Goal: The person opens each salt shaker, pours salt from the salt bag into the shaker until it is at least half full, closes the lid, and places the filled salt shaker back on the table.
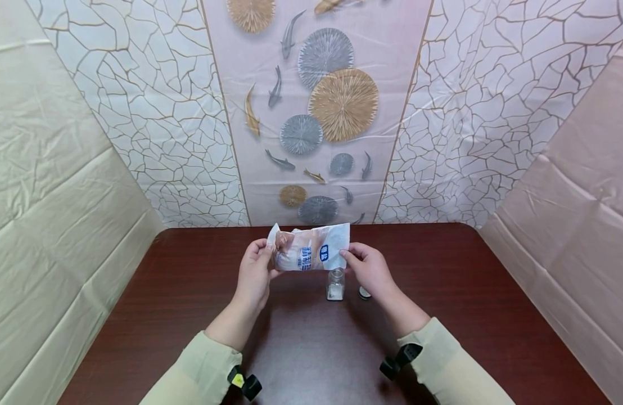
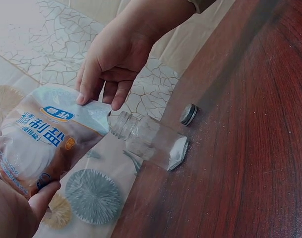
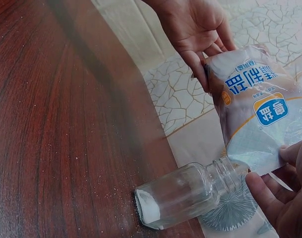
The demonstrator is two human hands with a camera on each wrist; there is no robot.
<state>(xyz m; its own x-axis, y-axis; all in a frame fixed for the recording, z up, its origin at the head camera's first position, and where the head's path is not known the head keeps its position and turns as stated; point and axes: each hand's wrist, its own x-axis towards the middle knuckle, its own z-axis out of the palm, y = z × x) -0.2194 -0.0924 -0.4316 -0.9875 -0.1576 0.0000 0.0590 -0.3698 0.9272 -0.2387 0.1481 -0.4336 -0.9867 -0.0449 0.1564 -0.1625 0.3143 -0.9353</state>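
Both hands hold a bag of salt [image 1: 311,248] lengthwise above the table. My left hand [image 1: 253,271] grips the fuller, bulging end. At the other end, my right hand [image 1: 370,271] pinches the flatter, pale end between thumb and fingers. That end's corner meets the mouth of a small clear glass jar [image 2: 153,141], which stands upright on the table. White salt [image 3: 150,206] covers the jar's bottom to a shallow depth. A round dark-rimmed lid [image 2: 189,114] lies beside the jar, near my right hand.
Fine white grains are scattered over the dark reddish wooden table [image 1: 190,315], around the jar and lid. A patterned cloth backdrop [image 1: 311,185] hangs behind the table's far edge. Beige cloth walls [image 1: 53,225] flank both sides.
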